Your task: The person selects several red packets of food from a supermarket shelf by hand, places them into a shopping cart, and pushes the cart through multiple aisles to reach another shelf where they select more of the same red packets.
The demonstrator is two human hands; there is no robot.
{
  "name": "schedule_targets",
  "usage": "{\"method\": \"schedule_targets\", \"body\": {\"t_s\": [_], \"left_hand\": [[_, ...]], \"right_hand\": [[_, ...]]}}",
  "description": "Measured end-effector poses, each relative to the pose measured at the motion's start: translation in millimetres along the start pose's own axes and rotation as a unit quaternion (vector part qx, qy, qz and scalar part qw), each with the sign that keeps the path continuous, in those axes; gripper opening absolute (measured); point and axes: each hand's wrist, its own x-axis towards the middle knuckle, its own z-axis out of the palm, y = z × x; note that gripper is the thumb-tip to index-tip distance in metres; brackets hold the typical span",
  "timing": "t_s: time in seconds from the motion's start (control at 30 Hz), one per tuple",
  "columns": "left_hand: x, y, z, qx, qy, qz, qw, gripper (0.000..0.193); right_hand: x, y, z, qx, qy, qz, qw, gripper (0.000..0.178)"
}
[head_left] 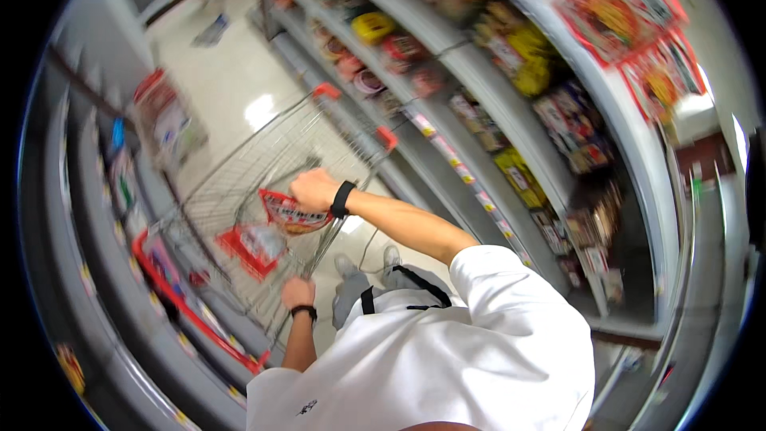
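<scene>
My right hand [314, 191], with a black band at the wrist, is closed on a red food packet [294, 214] over the basket of a wire shopping cart [239, 160]. Inside the cart lies another packet [254, 251], red with a clear middle. Nearer to me, my left hand [298, 294] is closed at the cart's wire rim, also with a black band at the wrist. Its fingers are partly hidden and somewhat blurred. A red bar [187, 311] runs along the cart's left end, and red corner pieces [327, 91] sit at its opposite end.
Grey store shelves [447, 52] with many packaged foods rise on the right. Large red packets [614, 20] stand on the upper shelf. Lower shelving [96, 271] runs along the left. A bulky clear and red package [169, 116] stands beyond the cart on the shiny floor [215, 56].
</scene>
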Motion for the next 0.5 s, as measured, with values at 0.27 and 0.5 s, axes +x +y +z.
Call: {"method": "schedule_targets", "body": {"t_s": [0.27, 0.5], "left_hand": [[14.3, 3.8, -9.3, 0.025, 0.04, 0.025, 0.999, 0.039], [16.3, 3.1, -7.1, 0.036, 0.051, 0.002, 0.998, 0.04]], "right_hand": [[-191.7, 17.6, -240.5, -0.295, 0.318, -0.008, 0.901, 0.017], [-357.3, 35.9, -420.9, -0.437, 0.448, 0.066, 0.777, 0.014]]}}
